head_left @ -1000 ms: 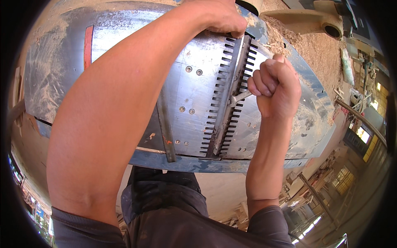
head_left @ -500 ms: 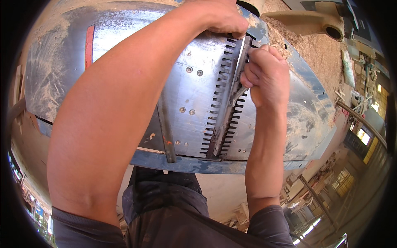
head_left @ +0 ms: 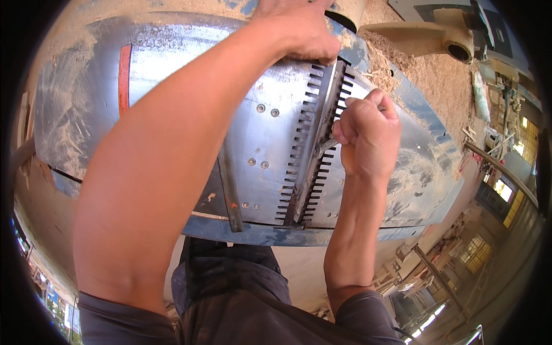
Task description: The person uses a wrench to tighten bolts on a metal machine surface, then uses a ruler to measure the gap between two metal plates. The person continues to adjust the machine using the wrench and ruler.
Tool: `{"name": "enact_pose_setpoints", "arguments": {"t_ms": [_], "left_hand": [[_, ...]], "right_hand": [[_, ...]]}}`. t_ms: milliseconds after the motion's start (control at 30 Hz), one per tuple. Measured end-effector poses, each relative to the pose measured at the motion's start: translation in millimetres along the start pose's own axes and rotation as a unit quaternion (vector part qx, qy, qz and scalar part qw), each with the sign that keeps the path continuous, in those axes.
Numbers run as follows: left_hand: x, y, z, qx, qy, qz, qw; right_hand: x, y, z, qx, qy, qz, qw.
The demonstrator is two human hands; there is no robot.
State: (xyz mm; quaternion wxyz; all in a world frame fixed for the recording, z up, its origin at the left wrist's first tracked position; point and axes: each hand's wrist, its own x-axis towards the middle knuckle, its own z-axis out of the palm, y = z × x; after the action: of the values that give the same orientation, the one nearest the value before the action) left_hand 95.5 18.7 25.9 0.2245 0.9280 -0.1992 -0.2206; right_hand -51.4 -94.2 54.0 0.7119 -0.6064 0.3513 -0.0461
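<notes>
Gripping the wrench [head_left: 326, 146] in a closed fist, the right hand [head_left: 369, 135] sits just right of the bar [head_left: 327, 118], with the tool's head at the bar, about midway along. The bar lies in the gap across the machine [head_left: 397, 172], between two rows of slots [head_left: 298, 138]. The left hand [head_left: 307, 35] is by the bar's far end, fingers bent down; their tips are hidden, so one cannot tell whether it grips anything or merely rests there.

The likeliest trouble seems to be a slip: should the wrench's head be poorly seated, hard force could throw the right fist across the slots, whose edges might scrape the knuckles. If a sharp edge lies in the gap, which the view does not settle, the cut could be worse. The left hand, so near that gap, would run a like risk if the bar turned beside it. A skewed pull might also round off whatever fastening the wrench bears on; that spot is too small to make out. Sawdust [head_left: 428, 86] heaped past the far right edge could spill into the gap and keep the parts from seating. A loose grip might let the wrench drop and mark the steel
</notes>
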Motion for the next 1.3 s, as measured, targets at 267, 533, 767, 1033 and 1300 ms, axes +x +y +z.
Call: {"name": "enact_pose_setpoints", "arguments": {"t_ms": [267, 533, 767, 1033, 1300], "left_hand": [[3.1, -2.3, 21.0, 0.01, 0.071, -0.005, 0.997], [3.5, -2.3, 19.4, -0.001, 0.063, -0.005, 0.998], [3.9, -3.8, 22.2, 0.0, 0.076, -0.003, 0.997], [-17.1, 1.4, 6.8, -0.042, 0.081, 0.027, 0.995], [5.2, -2.5, 22.3, 0.004, 0.079, -0.005, 0.997]], "right_hand": [[8.8, 2.0, -3.2, 0.003, -0.03, 0.005, 1.0], [23.5, -21.6, -1.0, 0.051, -0.047, -0.081, 0.994], [27.0, -12.9, -1.8, 0.045, -0.052, -0.11, 0.992], [7.4, -0.6, -3.4, 0.084, -0.028, -0.157, 0.984], [-3.9, 5.0, -0.8, 0.06, -0.003, -0.19, 0.98]]}}
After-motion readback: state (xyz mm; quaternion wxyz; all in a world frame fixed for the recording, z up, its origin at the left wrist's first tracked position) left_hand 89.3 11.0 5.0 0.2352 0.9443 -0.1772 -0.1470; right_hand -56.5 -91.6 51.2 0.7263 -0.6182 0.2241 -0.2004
